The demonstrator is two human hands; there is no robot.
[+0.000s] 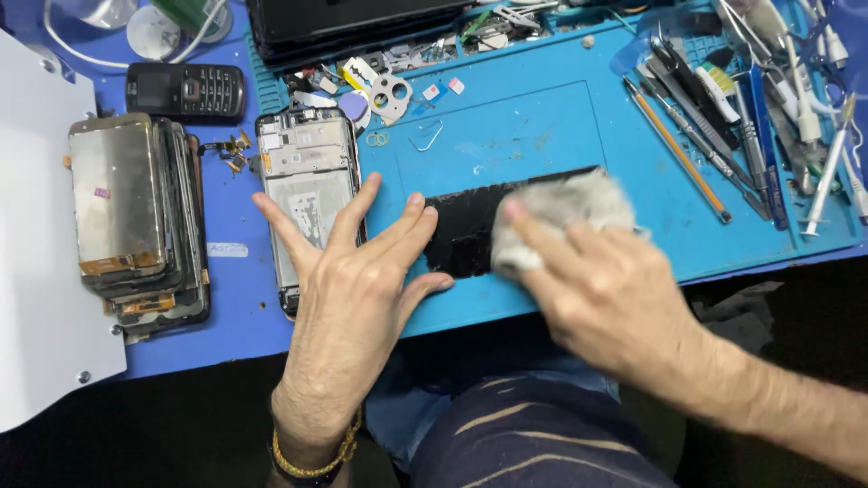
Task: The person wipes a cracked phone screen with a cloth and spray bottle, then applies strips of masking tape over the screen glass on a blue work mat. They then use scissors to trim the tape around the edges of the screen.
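Black glossy screen panel [463, 230] lies flat, left hand [357, 271] splayed open steadying it, right hand [601, 289] clutching a fuzzy grey cloth [565, 212] on it.

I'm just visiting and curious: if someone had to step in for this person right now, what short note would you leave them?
Left hand: flat and open, fingers spread, pressing the left end of the black screen panel onto the blue work mat.
Right hand: holds a grey cloth against the panel's right part.
Nearby: opened phone frame just left of the panel, stack of old screens further left, hand tools on the right.
Done: panel laid out, cloth on it.
Left: how clean the panel is cannot be told; frame lies open.
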